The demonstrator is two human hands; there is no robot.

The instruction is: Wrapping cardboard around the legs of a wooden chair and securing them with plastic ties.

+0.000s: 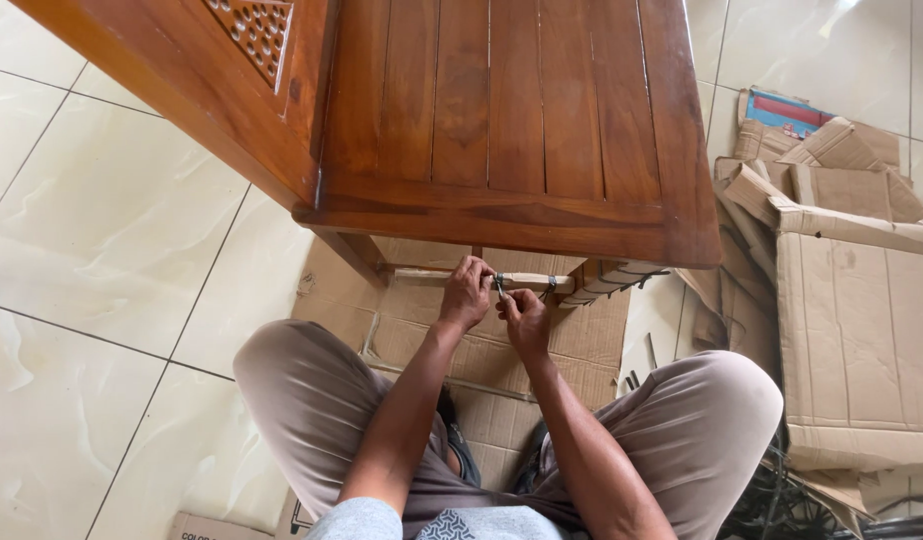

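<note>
A brown wooden chair [512, 110] stands in front of me on flattened cardboard [582, 350]. Below its seat runs a front rail wrapped in pale paper [527, 282]. My left hand [466, 292] grips that wrapped rail from below the seat edge. My right hand [525, 312] sits just beside it, fingers pinched on a small dark metal piece [500, 284] at the rail. Both hands nearly touch. What the small piece is I cannot make out. My knees in beige trousers spread to either side.
Torn cardboard boxes [852, 330] pile up on the right, with a blue and red printed flap [787, 110] at the back. Pale glossy floor tiles [102, 230] lie to the left. Dark cables or straps [782, 500] show at the lower right.
</note>
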